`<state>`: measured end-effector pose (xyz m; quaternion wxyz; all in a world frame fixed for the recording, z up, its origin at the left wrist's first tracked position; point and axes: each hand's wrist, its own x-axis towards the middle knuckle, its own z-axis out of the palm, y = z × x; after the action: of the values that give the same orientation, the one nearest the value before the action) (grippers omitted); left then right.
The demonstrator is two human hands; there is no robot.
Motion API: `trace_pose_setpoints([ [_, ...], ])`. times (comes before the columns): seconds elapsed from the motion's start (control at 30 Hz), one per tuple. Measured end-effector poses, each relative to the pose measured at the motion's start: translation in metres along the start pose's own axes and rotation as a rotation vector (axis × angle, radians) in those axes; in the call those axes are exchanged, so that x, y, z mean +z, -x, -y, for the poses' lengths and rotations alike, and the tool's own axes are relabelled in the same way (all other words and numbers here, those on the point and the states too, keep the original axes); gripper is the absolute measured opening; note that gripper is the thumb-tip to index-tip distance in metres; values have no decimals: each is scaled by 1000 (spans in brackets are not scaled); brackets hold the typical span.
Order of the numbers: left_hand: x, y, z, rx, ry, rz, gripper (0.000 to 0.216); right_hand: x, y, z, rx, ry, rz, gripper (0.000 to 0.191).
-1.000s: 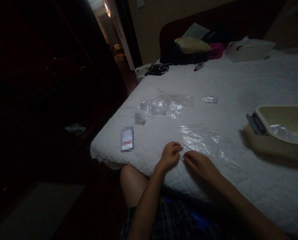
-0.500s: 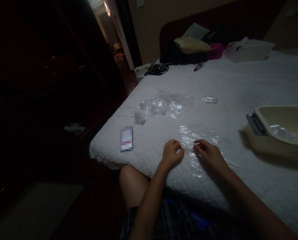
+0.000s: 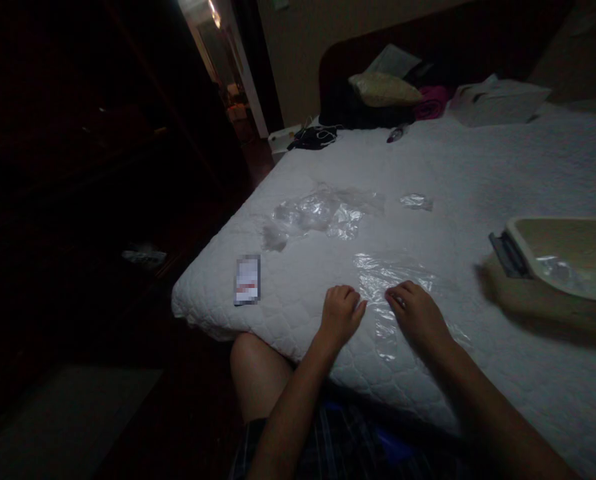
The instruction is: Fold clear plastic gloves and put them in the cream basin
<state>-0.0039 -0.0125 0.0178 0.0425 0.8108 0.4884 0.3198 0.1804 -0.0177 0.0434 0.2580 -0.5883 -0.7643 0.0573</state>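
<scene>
A clear plastic bag (image 3: 385, 327) lies spread and wrinkled on the white quilted bed (image 3: 298, 307), close to its near edge. At the bag's left side, my left hand (image 3: 341, 312) has its fingers curled towards the thumb, pinching the thin film. My right hand (image 3: 418, 312) is a short way to the right, above the bag, with thumb and fingertips closed on the plastic. The film at the fingertips is faint and hard to make out. Farther back lie a heap of crumpled clear plastic bags (image 3: 318, 215) and a small folded piece of plastic (image 3: 417, 201).
A cream bin (image 3: 553, 293) with a grey handle stands on the right, clear plastic inside it. A phone (image 3: 247, 280), blurred out, lies at the left. Near the headboard are a white box (image 3: 501, 101), a pink roll (image 3: 431, 102) and a beige bundle (image 3: 384, 90).
The view has shifted slightly. My hands stay over the same bag; the left fingers and thumb have drawn closer together, and the right hand has turned a little more palm-down.
</scene>
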Motion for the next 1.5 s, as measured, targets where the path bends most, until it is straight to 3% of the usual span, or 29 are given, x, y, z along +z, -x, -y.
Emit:
trace_pose_setpoints([
  [0.13, 2, 0, 2, 42, -1, -20, 17, -2, -2, -1, 10, 30, 58, 29],
  [0.27, 1, 2, 4, 38, 28, -83, 14, -13, 3, 3, -31, -17, 0, 26],
  [0.4, -1, 12, -4, 71, 33, -164, 13, -25, 21, 8, -322, -37, 61, 24],
  [0.53, 3, 23, -13, 132, 35, -109, 13, -28, 41, 10, -526, -51, 203, 36],
  [0.67, 7, 25, -14, 146, 16, -94, 13, -22, 48, 9, -530, 0, 214, 33],
  [0.87, 9, 25, -10, 174, 10, -111, 15, -20, 45, 7, -528, 20, 107, 22],
  [1.13, 9, 25, -10, 178, 1, -116, 15, -19, 41, 3, -405, -69, 40, 22],
  [1.33, 7, 25, -10, 200, -25, -91, 14, -17, 29, 6, -85, -169, -50, 25],
  [1.5, 6, 25, -10, 218, -41, -67, 16, -15, 14, 9, 119, -276, 5, 31],
])
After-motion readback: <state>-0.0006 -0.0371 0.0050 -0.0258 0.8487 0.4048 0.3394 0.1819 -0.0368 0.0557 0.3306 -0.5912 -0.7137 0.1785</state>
